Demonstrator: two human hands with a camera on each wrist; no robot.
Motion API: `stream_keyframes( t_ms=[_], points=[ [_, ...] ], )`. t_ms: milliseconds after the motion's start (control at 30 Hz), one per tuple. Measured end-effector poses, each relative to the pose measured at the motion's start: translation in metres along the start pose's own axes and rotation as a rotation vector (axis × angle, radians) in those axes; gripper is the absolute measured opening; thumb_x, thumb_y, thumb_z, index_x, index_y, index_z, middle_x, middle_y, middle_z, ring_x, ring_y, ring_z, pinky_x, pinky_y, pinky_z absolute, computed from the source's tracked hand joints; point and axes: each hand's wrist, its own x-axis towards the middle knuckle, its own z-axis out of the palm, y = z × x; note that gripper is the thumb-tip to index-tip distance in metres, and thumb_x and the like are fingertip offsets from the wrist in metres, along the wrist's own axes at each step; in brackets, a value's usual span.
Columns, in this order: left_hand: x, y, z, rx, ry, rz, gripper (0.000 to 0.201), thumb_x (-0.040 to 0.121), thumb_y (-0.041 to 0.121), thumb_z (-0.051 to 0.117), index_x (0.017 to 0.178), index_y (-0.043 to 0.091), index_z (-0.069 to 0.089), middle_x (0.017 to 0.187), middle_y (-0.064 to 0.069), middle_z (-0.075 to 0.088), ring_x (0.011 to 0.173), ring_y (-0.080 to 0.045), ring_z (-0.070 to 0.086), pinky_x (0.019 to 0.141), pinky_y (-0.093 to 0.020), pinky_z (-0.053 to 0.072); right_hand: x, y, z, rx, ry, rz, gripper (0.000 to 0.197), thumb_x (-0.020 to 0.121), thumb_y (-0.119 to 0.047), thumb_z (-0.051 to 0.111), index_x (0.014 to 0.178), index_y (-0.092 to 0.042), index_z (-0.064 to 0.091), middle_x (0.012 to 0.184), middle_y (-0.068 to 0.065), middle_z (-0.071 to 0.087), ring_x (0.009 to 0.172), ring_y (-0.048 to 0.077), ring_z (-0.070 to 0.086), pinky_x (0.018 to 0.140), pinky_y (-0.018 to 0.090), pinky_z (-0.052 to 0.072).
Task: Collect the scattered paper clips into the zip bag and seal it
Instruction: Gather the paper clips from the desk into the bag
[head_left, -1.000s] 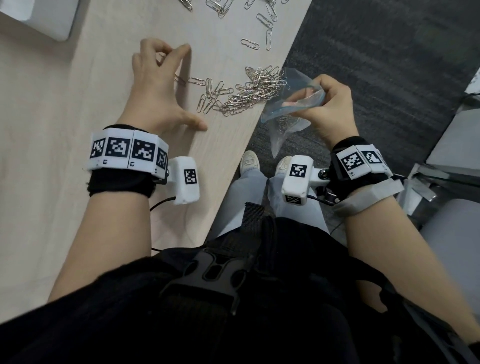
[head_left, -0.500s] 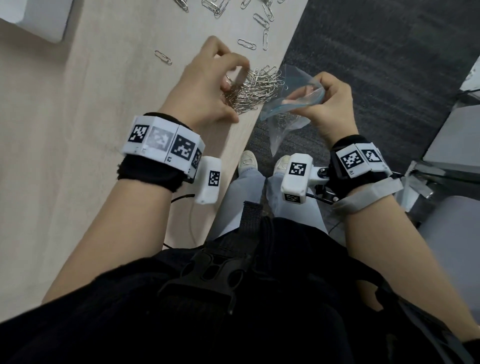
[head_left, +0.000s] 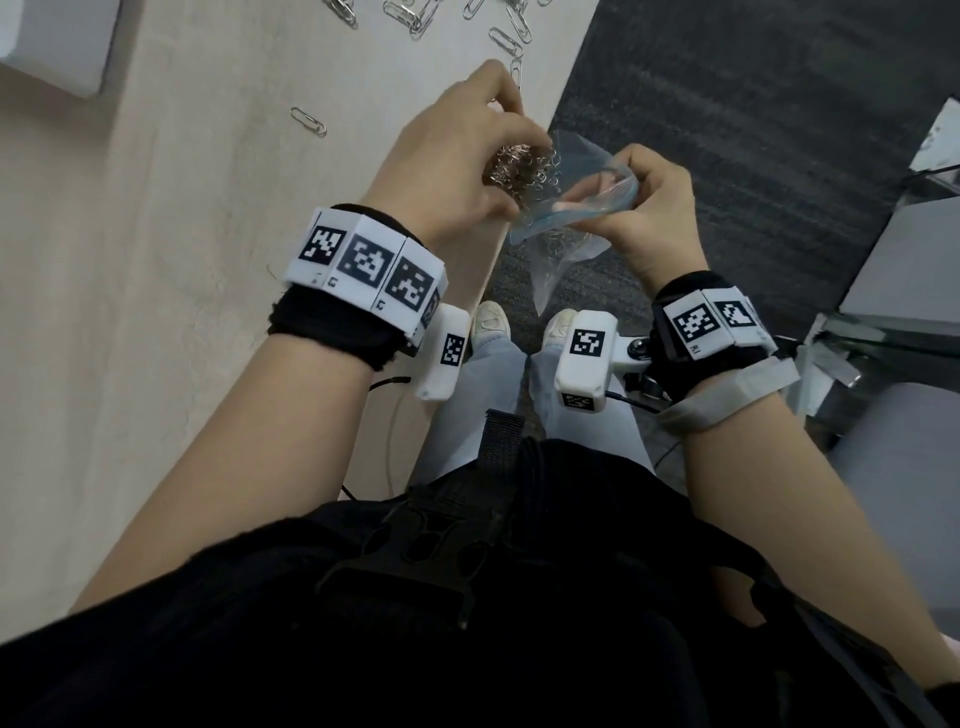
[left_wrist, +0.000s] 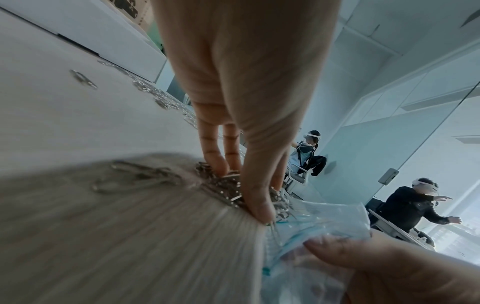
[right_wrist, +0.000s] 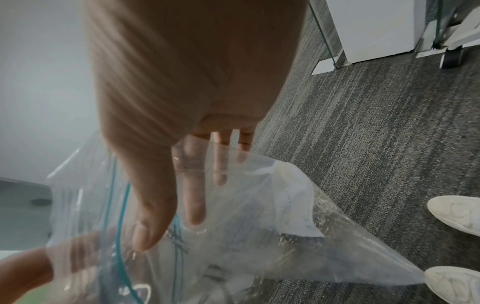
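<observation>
A heap of silver paper clips (head_left: 524, 174) lies at the table's right edge. My left hand (head_left: 498, 150) cups it, thumb on the near side and fingers behind, as the left wrist view shows the heap (left_wrist: 221, 185) between them. Just off the edge, my right hand (head_left: 626, 195) pinches the rim of a clear zip bag (head_left: 566, 254) with a teal seal strip. The bag's mouth gapes toward the heap. Some clips lie in the bag's bottom (right_wrist: 319, 214). In the right wrist view my thumb and fingers (right_wrist: 194, 195) spread the bag's wall.
More loose clips (head_left: 506, 39) lie at the table's far edge, and a single clip (head_left: 308, 121) further left. A white object (head_left: 52, 47) sits at the far left corner. Below the bag are grey carpet and my shoes (head_left: 488, 317). A chair (head_left: 893, 467) stands at the right.
My left hand has dragged the gathered clips right, from the table's middle to its edge by the bag's mouth. The right hand and bag have stayed in place.
</observation>
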Motion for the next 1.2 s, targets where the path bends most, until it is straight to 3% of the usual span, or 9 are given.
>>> stream_keyframes(
  t_ms=[367, 467, 533, 600, 700, 867, 967, 1067, 1200],
  points=[
    [0.005, 0.009, 0.017, 0.057, 0.045, 0.11, 0.03, 0.079, 0.011, 0.068, 0.109, 0.015, 0.066, 0.116, -0.008, 0.055, 0.111, -0.025, 0.049, 0.089, -0.035, 0.039, -0.001, -0.001, -0.001, -0.001, -0.019, -0.014, 0.039, 0.063, -0.012, 0.087, 0.068, -0.021, 0.049, 0.077, 0.008, 0.067, 0.07, 0.017, 0.062, 0.062, 0.022, 0.051],
    [0.003, 0.009, 0.017, -0.013, 0.074, 0.149, 0.032, 0.079, 0.01, 0.067, 0.111, 0.016, 0.066, 0.113, -0.007, 0.06, 0.104, -0.021, 0.052, 0.079, -0.027, 0.04, 0.0, -0.001, -0.001, 0.002, -0.02, -0.018, 0.04, 0.063, -0.009, 0.086, 0.068, -0.02, 0.048, 0.078, 0.013, 0.068, 0.072, 0.021, 0.063, 0.063, 0.026, 0.052],
    [-0.001, 0.006, 0.012, -0.106, 0.145, 0.151, 0.034, 0.078, 0.014, 0.068, 0.111, 0.018, 0.066, 0.112, -0.004, 0.062, 0.096, -0.017, 0.054, 0.076, -0.022, 0.042, 0.0, -0.001, -0.001, 0.014, -0.016, -0.014, 0.04, 0.063, -0.007, 0.086, 0.068, -0.02, 0.049, 0.073, 0.002, 0.07, 0.067, 0.014, 0.064, 0.062, 0.023, 0.052],
    [-0.007, -0.005, 0.006, -0.146, 0.29, 0.088, 0.032, 0.079, 0.019, 0.066, 0.111, 0.021, 0.066, 0.115, 0.0, 0.062, 0.103, -0.019, 0.054, 0.085, -0.022, 0.042, 0.0, -0.001, -0.001, 0.027, -0.026, -0.011, 0.039, 0.063, -0.007, 0.086, 0.067, -0.021, 0.05, 0.067, -0.008, 0.07, 0.064, 0.006, 0.065, 0.061, 0.02, 0.052],
    [-0.018, -0.032, -0.008, -0.11, 0.456, -0.106, 0.038, 0.079, 0.036, 0.063, 0.115, 0.025, 0.063, 0.126, 0.001, 0.052, 0.12, -0.019, 0.042, 0.098, -0.019, 0.034, -0.001, -0.002, -0.001, 0.026, -0.027, -0.014, 0.039, 0.064, -0.01, 0.087, 0.066, -0.023, 0.05, 0.066, -0.009, 0.07, 0.065, 0.009, 0.066, 0.062, 0.021, 0.053],
    [-0.043, -0.072, -0.024, 0.028, 0.408, -0.448, 0.054, 0.079, 0.049, 0.058, 0.127, 0.025, 0.051, 0.14, -0.004, 0.035, 0.133, -0.025, 0.025, 0.107, -0.034, 0.026, -0.001, -0.002, 0.0, 0.013, -0.017, -0.02, 0.04, 0.064, -0.011, 0.086, 0.065, -0.026, 0.049, 0.074, 0.003, 0.069, 0.075, 0.026, 0.066, 0.068, 0.032, 0.056],
    [-0.052, -0.08, -0.019, -0.05, 0.446, -0.424, 0.046, 0.078, 0.041, 0.061, 0.118, 0.02, 0.057, 0.123, -0.004, 0.042, 0.123, -0.022, 0.034, 0.102, -0.025, 0.032, 0.0, -0.003, 0.001, 0.013, -0.021, -0.012, 0.04, 0.062, -0.014, 0.087, 0.065, -0.027, 0.05, 0.077, 0.008, 0.069, 0.078, 0.029, 0.067, 0.073, 0.039, 0.056],
    [-0.053, -0.076, -0.01, -0.108, 0.472, -0.347, 0.031, 0.078, 0.028, 0.064, 0.106, 0.015, 0.063, 0.105, 0.005, 0.044, 0.101, -0.008, 0.042, 0.087, -0.01, 0.036, 0.0, -0.002, 0.002, 0.008, -0.027, -0.004, 0.04, 0.062, -0.013, 0.087, 0.065, -0.026, 0.049, 0.079, 0.011, 0.07, 0.079, 0.03, 0.067, 0.075, 0.044, 0.057],
    [-0.051, -0.061, 0.003, -0.224, 0.433, -0.255, 0.017, 0.079, 0.011, 0.065, 0.096, 0.01, 0.067, 0.092, 0.001, 0.058, 0.072, 0.006, 0.051, 0.07, -0.004, 0.04, 0.0, -0.001, 0.002, 0.01, -0.025, -0.003, 0.04, 0.062, -0.012, 0.087, 0.066, -0.023, 0.049, 0.076, 0.006, 0.07, 0.077, 0.028, 0.067, 0.074, 0.044, 0.057]
  ],
)
